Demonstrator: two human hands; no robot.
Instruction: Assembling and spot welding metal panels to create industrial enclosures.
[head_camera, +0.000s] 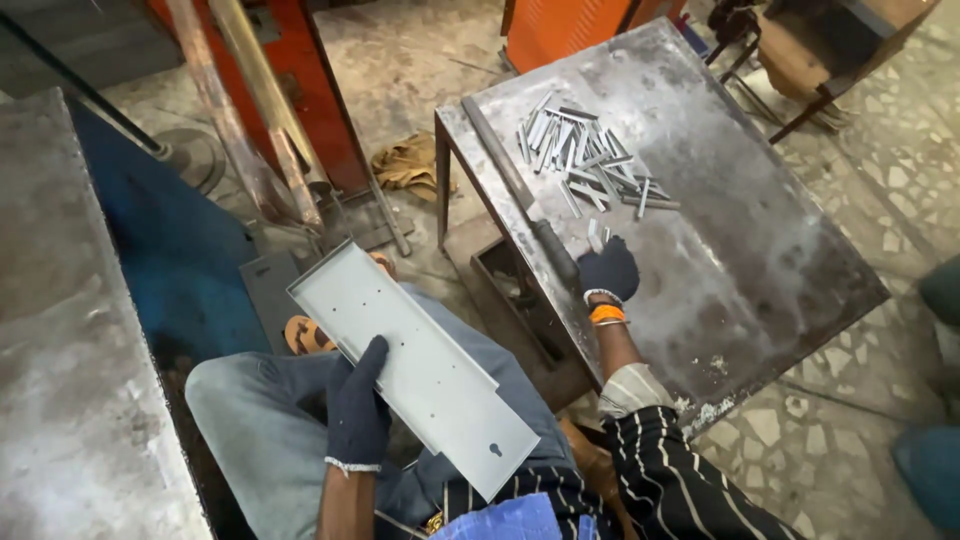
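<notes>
Two gloved hands: my left hand (357, 410) clamps the grey sheet-metal panel (415, 365) on my lap, long axis running upper-left to lower-right. My right hand (607, 270) pinches small metal strips (597, 236) on the steel table (760, 260), strip pile (590, 165) beyond.

Long grey perforated metal tray (420, 370) lies tilted across the lap.
</notes>
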